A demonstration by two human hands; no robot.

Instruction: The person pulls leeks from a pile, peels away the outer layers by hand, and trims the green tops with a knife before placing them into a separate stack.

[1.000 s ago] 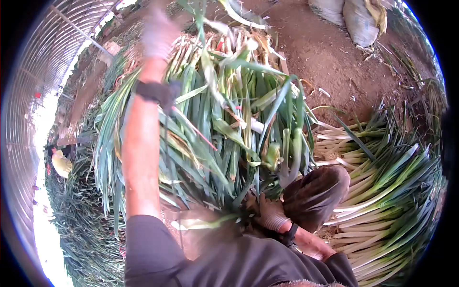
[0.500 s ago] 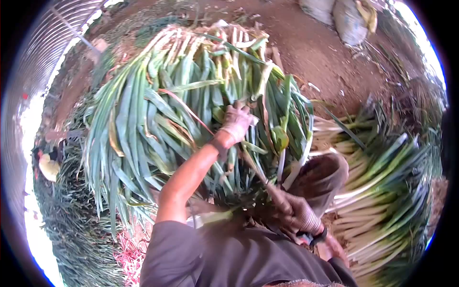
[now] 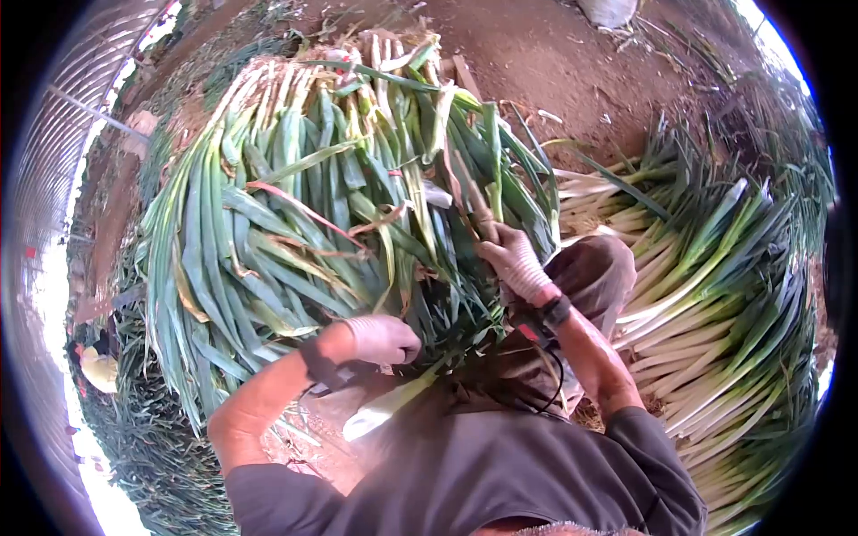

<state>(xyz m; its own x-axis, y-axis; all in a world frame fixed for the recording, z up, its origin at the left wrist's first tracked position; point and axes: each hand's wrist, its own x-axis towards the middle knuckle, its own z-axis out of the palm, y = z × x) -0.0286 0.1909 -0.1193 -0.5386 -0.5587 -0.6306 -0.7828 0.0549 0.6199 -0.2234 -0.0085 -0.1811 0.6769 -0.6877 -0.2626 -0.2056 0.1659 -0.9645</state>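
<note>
My left hand (image 3: pixel 384 339), in a pale glove, is closed over the near edge of the leek pile, with its fingers curled under; whatever may be inside is hidden. Just below it a white leek stalk (image 3: pixel 389 409) lies slanted close to my lap. My gloved right hand (image 3: pixel 514 259) is wrapped round a long, brown, stick-like tool (image 3: pixel 480 210) that points up and away over the leaves. What its far end is, I cannot make out. In front of both hands spreads a big pile of leeks (image 3: pixel 295 196), roots at the far side and green leaves toward me.
To the right, more leeks (image 3: pixel 688 357) lie in a long row, white stalks toward my bent knee (image 3: pixel 594 268). Bare brown soil (image 3: pixel 536 71) and a pale sack (image 3: pixel 608 11) are at the far side. Dark green leaves (image 3: pixel 161 456) cover the ground at left.
My left hand has drawn back from the middle of the leek pile to its near edge. My right hand has moved forward with the stick-like tool, over the leaves. The view has shifted slightly.
</note>
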